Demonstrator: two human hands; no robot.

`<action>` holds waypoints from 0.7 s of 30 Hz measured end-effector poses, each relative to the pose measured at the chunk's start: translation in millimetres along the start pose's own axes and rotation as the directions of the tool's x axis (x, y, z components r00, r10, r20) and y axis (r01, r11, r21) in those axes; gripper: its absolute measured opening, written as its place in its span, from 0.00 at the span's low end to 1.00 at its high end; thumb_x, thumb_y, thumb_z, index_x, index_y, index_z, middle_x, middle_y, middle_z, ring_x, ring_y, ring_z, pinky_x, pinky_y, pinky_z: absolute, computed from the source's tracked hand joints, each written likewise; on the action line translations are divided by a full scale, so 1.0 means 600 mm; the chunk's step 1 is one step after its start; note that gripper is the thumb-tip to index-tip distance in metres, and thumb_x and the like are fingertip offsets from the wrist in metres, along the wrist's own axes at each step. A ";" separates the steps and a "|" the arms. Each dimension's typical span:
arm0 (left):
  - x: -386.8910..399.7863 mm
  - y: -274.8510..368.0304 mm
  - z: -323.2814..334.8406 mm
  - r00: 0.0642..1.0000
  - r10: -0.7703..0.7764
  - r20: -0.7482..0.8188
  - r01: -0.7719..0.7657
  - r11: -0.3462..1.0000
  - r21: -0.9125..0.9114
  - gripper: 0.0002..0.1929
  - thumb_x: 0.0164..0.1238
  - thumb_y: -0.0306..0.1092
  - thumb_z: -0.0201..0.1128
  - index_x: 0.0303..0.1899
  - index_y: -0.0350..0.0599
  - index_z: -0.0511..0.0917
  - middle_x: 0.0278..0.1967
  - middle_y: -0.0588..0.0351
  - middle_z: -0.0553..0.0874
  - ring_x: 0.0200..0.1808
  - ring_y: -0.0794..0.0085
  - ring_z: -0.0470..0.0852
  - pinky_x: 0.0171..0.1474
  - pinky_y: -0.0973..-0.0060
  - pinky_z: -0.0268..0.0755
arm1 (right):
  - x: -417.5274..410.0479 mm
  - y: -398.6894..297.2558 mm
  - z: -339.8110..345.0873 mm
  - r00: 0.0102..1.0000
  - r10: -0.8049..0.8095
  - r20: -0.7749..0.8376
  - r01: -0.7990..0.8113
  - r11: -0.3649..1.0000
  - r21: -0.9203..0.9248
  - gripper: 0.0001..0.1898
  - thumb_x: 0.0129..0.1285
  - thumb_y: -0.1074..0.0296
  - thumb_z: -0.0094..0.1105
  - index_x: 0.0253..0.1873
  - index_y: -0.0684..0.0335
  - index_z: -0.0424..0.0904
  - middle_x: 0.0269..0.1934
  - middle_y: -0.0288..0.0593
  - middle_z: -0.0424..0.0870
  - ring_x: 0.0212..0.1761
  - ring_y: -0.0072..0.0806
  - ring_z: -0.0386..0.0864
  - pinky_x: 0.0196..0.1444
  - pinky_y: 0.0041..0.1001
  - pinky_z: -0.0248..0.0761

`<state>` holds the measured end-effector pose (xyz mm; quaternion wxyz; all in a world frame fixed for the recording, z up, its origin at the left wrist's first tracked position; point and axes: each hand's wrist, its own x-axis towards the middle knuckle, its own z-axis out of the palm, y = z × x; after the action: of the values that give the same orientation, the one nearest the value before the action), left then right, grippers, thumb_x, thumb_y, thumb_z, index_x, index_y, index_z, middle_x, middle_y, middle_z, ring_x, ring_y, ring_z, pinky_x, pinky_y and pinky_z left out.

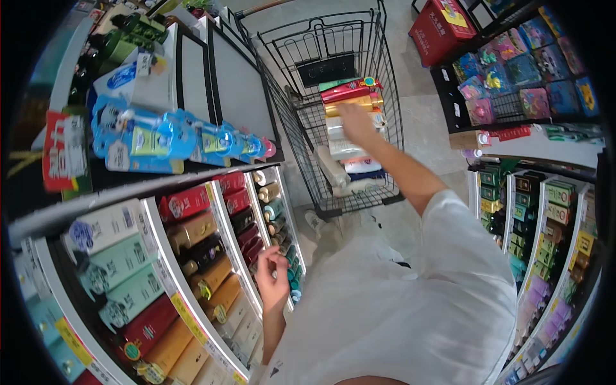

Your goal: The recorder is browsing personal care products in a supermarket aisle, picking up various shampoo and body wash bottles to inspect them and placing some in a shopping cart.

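Observation:
My right hand [357, 126] reaches down into a black wire shopping cart [332, 211], over a gold bottle [365, 102] and pale bottles [339, 147]. Its fingers reach the gold bottle's near side, but I cannot see whether they grip anything. Just beyond lies a red bottle [349, 91] with a round tag, with a green pack [337, 84] behind it. My left hand [273, 278] hangs loosely curled beside the left shelves, holding nothing.
Left shelves [190, 317] hold rows of bottles and boxes with price strips. Blue toothbrush-style packs [144, 139] stand above them. On the right are more stocked shelves [534, 231], a rack of toy packs [510, 82] and a red fire-extinguisher box [435, 36].

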<state>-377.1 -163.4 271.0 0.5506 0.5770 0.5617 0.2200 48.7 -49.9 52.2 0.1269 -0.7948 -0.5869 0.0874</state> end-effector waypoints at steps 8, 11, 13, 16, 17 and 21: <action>-0.024 -0.003 0.015 0.983 -0.157 -0.096 0.176 0.956 0.234 0.14 0.80 0.23 0.60 0.62 0.38 0.76 0.39 0.57 0.83 0.40 0.75 0.85 0.45 0.76 0.78 | 0.173 0.225 0.094 0.998 -0.063 0.025 0.067 0.869 -0.490 0.26 0.74 0.57 0.59 0.74 0.48 0.75 0.70 0.40 0.78 0.75 0.39 0.72 0.72 0.49 0.65; -0.016 0.001 0.032 0.963 -0.159 -0.217 0.198 0.965 0.172 0.14 0.77 0.25 0.63 0.60 0.39 0.79 0.35 0.56 0.87 0.37 0.74 0.88 0.43 0.74 0.81 | 0.223 0.201 0.035 0.919 0.071 0.387 0.098 0.912 -0.399 0.28 0.67 0.61 0.67 0.72 0.49 0.75 0.67 0.40 0.81 0.71 0.39 0.76 0.70 0.47 0.67; 0.007 0.013 0.049 0.973 -0.131 -0.192 0.170 0.965 0.201 0.14 0.78 0.28 0.64 0.60 0.41 0.80 0.35 0.57 0.87 0.37 0.75 0.87 0.44 0.74 0.80 | 0.219 0.249 0.067 0.961 0.032 0.273 0.067 0.936 -0.346 0.35 0.55 0.62 0.79 0.69 0.50 0.76 0.60 0.41 0.84 0.68 0.39 0.79 0.68 0.46 0.69; 0.026 0.045 0.069 0.989 -0.050 -0.140 0.085 0.962 0.259 0.13 0.79 0.33 0.65 0.60 0.43 0.81 0.37 0.57 0.88 0.37 0.76 0.87 0.43 0.74 0.81 | 0.224 0.227 0.016 0.879 0.073 0.470 0.052 0.968 -0.247 0.44 0.56 0.59 0.80 0.76 0.54 0.67 0.58 0.47 0.88 0.62 0.46 0.87 0.60 0.45 0.77; 0.030 0.054 0.072 0.989 -0.040 -0.142 0.082 0.949 0.303 0.14 0.79 0.34 0.66 0.59 0.43 0.82 0.36 0.56 0.88 0.36 0.74 0.87 0.43 0.74 0.81 | 0.223 0.210 -0.008 0.870 0.058 0.489 0.029 0.985 -0.168 0.50 0.47 0.59 0.85 0.76 0.57 0.67 0.57 0.49 0.89 0.61 0.46 0.87 0.59 0.45 0.79; 0.048 0.106 0.075 1.000 -0.005 -0.015 0.012 0.871 0.491 0.17 0.76 0.37 0.67 0.61 0.43 0.81 0.41 0.49 0.89 0.39 0.61 0.90 0.44 0.65 0.82 | 0.223 0.186 -0.098 0.520 0.022 0.854 -0.378 0.902 0.207 0.43 0.43 0.69 0.83 0.68 0.70 0.74 0.41 0.52 0.90 0.33 0.38 0.90 0.30 0.38 0.86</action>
<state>-304.4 -140.2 303.7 0.3835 0.6937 0.6054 0.0716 207.1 40.9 75.6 -0.0325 -0.6803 -0.4503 0.5774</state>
